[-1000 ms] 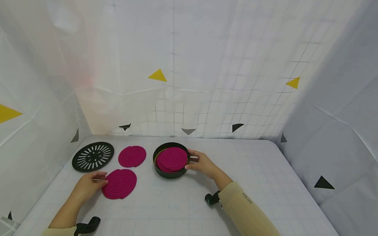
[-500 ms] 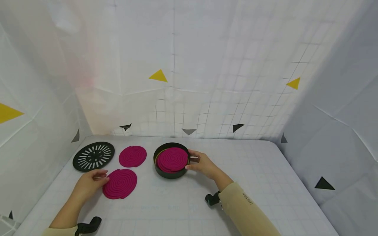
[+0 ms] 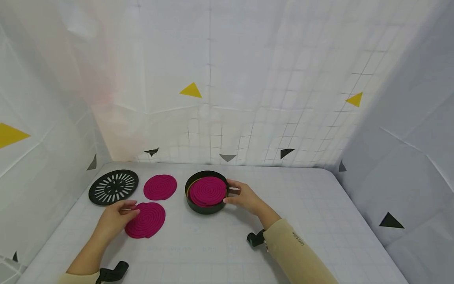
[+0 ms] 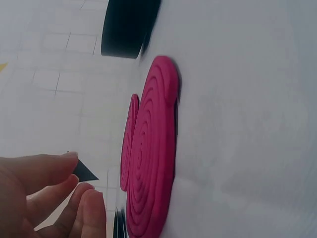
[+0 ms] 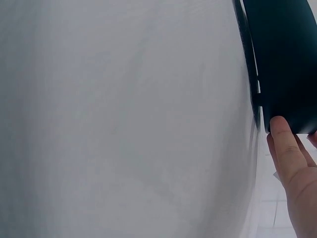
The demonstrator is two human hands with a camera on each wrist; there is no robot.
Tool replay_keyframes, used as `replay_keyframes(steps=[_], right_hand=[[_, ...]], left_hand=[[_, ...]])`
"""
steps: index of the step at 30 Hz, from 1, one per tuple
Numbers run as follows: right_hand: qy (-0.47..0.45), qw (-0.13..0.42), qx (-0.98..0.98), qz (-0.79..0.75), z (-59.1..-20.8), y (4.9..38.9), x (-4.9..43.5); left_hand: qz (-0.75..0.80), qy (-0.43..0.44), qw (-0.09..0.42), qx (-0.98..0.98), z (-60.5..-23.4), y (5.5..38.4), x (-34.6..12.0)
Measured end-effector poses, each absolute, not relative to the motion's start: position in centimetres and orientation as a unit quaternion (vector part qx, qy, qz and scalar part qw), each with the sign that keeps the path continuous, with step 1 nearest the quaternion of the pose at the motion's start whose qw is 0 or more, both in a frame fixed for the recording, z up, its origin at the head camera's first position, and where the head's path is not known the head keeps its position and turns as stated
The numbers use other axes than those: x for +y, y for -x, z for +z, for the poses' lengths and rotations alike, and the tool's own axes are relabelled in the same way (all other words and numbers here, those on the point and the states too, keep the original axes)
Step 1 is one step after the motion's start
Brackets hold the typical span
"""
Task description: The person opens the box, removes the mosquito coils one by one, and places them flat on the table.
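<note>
Gripping the round black tin (image 3: 202, 209) — right hand (image 3: 244, 198), fingers on its wall; magenta spiral coil (image 3: 207, 191) inside, left of them. Left hand (image 3: 115, 219) — fingers released, loosely bent near second coil (image 3: 149, 221).

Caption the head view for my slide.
Right fingers grip a black tin holding a pink coil; left fingers hover near another coil.

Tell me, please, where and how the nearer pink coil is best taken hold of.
Probably pinch the nearer pink coil at its left rim, coming from the left, where the left hand hovers: the coil lies flat, its edge thick.
</note>
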State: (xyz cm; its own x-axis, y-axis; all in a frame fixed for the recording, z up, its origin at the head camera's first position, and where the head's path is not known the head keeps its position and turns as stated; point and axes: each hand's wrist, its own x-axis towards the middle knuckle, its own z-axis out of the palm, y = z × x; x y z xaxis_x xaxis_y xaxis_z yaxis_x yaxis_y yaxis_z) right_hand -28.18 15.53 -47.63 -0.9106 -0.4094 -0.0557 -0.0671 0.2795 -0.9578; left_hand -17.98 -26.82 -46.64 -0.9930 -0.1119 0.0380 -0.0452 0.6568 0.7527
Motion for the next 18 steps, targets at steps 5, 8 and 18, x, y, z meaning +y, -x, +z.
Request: replay_keyframes(steps=[5, 8, 18], right_hand=[[0.155, 0.15, 0.784, -0.582, -47.6, 28.3, 15.6], [0.153, 0.151, 0.785, -0.581, -47.8, 28.3, 15.7], [0.149, 0.151, 0.786, -0.581, -47.9, 28.5, 15.7]], left_hand=[[-0.416, -0.04, 0.047, -0.907, -46.4, 17.9, -25.8], [-0.424, -0.033, 0.044, -0.904, -46.2, 17.7, -25.2], [-0.436, -0.015, 0.071, -0.897, -45.6, 17.9, -23.6]])
